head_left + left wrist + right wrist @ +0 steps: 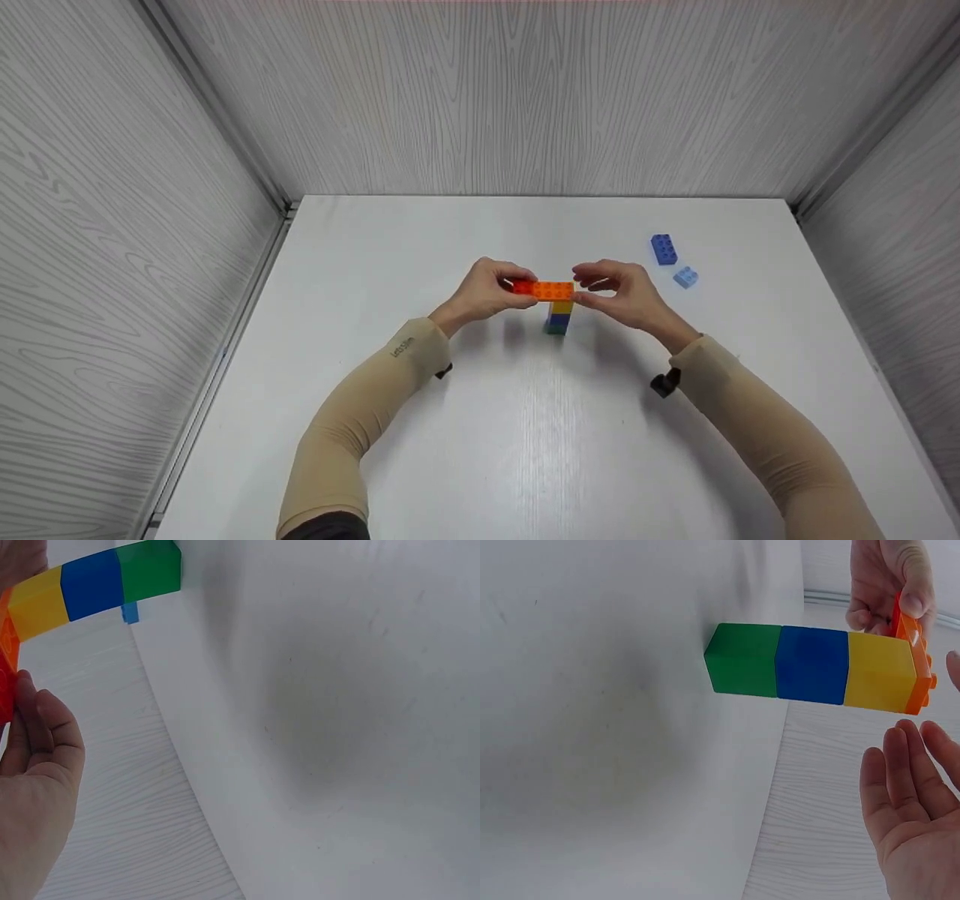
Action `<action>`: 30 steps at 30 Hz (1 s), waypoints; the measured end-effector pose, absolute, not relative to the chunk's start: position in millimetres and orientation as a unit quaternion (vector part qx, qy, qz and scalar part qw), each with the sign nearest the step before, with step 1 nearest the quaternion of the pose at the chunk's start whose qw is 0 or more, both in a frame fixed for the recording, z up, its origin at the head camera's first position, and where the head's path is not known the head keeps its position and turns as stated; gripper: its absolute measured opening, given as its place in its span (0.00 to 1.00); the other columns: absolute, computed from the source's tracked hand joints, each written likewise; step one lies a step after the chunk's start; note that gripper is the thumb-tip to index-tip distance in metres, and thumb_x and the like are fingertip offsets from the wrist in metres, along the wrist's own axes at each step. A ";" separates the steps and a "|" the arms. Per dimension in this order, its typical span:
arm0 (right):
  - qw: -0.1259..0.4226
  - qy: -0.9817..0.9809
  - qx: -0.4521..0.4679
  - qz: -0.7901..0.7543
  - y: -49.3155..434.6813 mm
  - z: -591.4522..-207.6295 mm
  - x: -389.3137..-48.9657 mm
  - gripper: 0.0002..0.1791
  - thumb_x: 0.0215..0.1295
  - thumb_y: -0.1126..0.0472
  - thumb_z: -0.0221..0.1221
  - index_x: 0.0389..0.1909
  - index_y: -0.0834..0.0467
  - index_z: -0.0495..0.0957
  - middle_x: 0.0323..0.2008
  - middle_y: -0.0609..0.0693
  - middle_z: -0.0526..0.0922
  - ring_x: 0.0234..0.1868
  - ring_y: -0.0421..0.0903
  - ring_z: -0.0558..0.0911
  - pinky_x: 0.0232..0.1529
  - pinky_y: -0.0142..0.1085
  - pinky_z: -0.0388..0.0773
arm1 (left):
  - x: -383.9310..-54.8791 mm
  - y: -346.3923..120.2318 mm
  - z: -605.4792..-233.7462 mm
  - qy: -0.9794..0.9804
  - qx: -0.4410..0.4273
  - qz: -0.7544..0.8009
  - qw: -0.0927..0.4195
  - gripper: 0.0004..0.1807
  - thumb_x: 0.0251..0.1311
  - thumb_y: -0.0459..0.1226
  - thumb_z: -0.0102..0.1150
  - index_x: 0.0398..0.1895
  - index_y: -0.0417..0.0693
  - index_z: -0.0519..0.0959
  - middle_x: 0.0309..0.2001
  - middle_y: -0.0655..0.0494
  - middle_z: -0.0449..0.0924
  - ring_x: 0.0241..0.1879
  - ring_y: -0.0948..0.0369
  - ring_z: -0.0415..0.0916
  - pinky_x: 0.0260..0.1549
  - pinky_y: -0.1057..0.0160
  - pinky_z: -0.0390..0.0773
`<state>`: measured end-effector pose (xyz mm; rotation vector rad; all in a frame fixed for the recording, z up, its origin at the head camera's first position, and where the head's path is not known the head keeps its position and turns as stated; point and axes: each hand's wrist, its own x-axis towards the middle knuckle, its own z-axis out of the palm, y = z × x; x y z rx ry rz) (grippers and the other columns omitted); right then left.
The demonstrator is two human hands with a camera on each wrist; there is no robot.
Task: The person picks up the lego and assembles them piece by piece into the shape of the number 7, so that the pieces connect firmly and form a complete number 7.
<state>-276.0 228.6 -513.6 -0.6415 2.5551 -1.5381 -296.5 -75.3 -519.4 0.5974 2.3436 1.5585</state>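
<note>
A small tower of bricks stands on the table: a green brick point(742, 660) at the bottom, a blue brick point(812, 664) above it, then a yellow brick point(880, 671). Flat across the top lies a thin orange brick point(553, 291), jutting to the left. At its left end is a red brick point(523, 287), which my left hand point(491, 289) pinches between thumb and fingers, partly covering it. My right hand point(619, 294) is beside the orange brick's right end, fingers loosely spread and thumb tip close to the edge; nothing is in its grasp.
Toward the back right of the white table point(480, 450) lie a dark blue brick point(664, 249) and a smaller light blue brick point(685, 277). Grey wood-grain panels point(480, 97) enclose the table at the back and both sides.
</note>
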 end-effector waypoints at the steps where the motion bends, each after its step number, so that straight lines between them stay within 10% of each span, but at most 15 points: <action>1: 0.044 0.839 -0.204 -0.502 232.0 -512.8 -276.8 0.25 0.73 0.57 0.76 0.68 0.57 0.87 0.61 0.60 0.90 0.61 0.60 0.89 0.70 0.49 0.87 | -296.5 -75.5 -519.3 0.807 0.205 0.538 0.132 0.16 0.65 0.39 0.82 0.55 0.51 0.94 0.52 0.50 0.93 0.44 0.55 0.83 0.47 0.67 0.88; 20: -0.092 0.893 -0.076 -0.434 324.2 -535.7 -307.9 0.26 0.71 0.56 0.77 0.65 0.64 0.86 0.60 0.64 0.90 0.54 0.41 0.85 0.56 0.17 0.75 | -294.8 -77.5 -520.7 0.810 0.206 0.534 0.129 0.17 0.66 0.38 0.82 0.56 0.48 0.93 0.53 0.48 0.93 0.44 0.56 0.83 0.46 0.68 0.87; 30: -0.065 0.921 0.017 -0.384 357.5 -556.0 -328.1 0.36 0.73 0.48 0.75 0.71 0.66 0.81 0.70 0.68 0.84 0.70 0.66 0.81 0.71 0.58 0.77 | -293.4 -74.9 -518.9 0.811 0.201 0.532 0.137 0.17 0.66 0.39 0.82 0.57 0.51 0.93 0.54 0.50 0.93 0.45 0.55 0.83 0.46 0.68 0.87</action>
